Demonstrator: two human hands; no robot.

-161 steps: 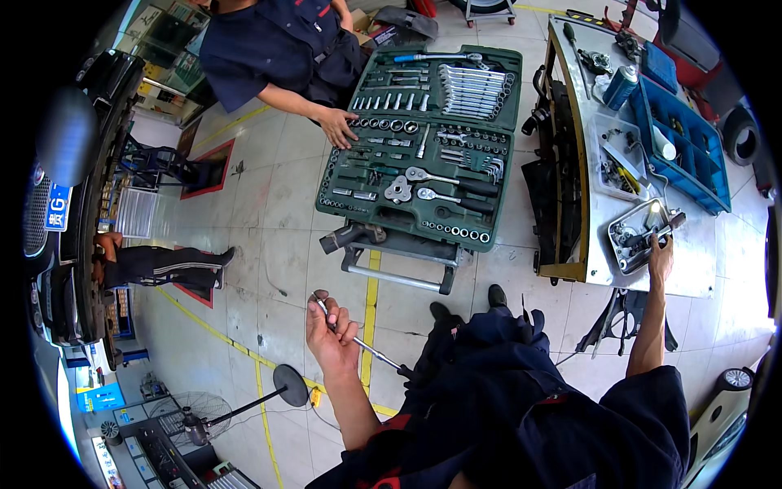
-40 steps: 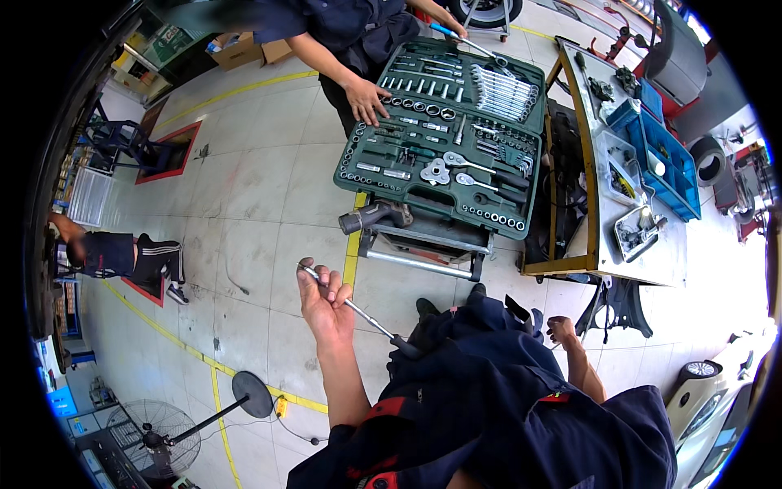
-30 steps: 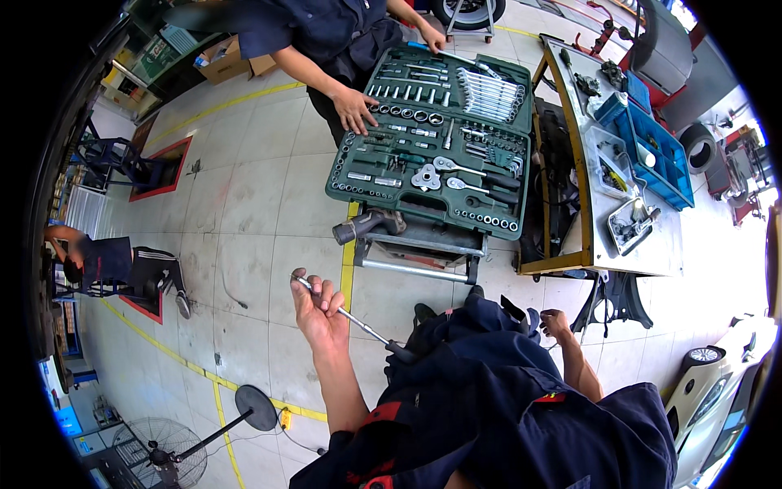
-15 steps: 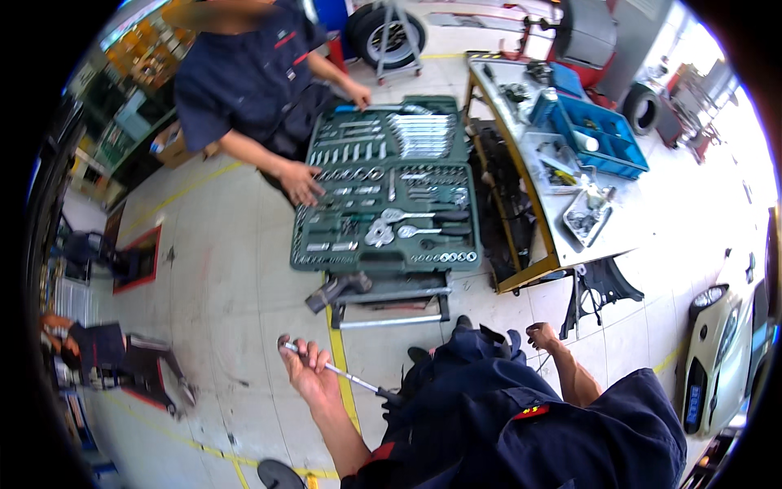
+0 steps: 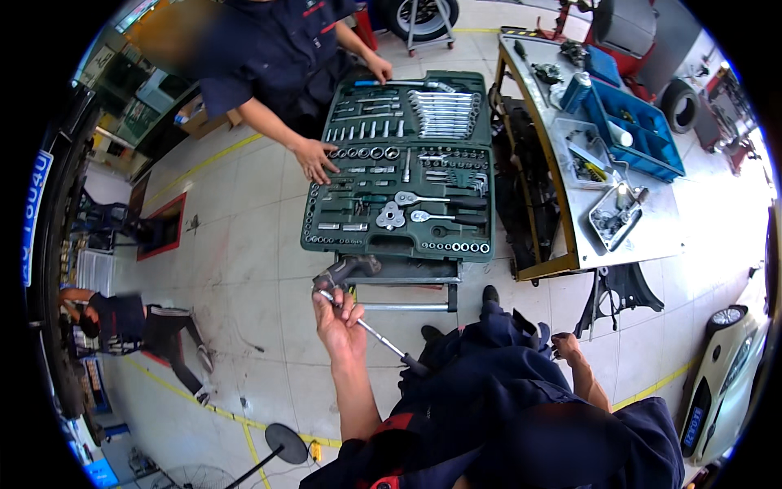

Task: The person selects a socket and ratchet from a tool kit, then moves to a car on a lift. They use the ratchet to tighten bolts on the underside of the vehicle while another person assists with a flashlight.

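My left hand (image 5: 345,332) is closed on the silver end of a long ratchet-like tool (image 5: 376,335). Its shaft slants down to a black handle (image 5: 415,367) by my clothing. Curled fingers show on my right hand (image 5: 568,348), low at my right side; what they hold, if anything, I cannot make out. Ahead of me lies an open green tool case (image 5: 383,244) with sockets, wrenches (image 5: 444,114) and two ratchets (image 5: 440,199) in its slots. A power tool with a dark grip (image 5: 350,267) rests just below its front edge, near my left hand.
Across the case a co-worker's hand (image 5: 315,160) reaches over its left edge, the other (image 5: 379,68) by a blue-handled bar. To the right stands a workbench (image 5: 586,236) with a blue bin (image 5: 643,155) and a parts tray (image 5: 607,232). A white car (image 5: 725,367) is far right.
The view has shifted, so the case sits farther right and higher. My left hand has risen toward the case with the tool still in it. The co-worker's hand stays by the case's left side.
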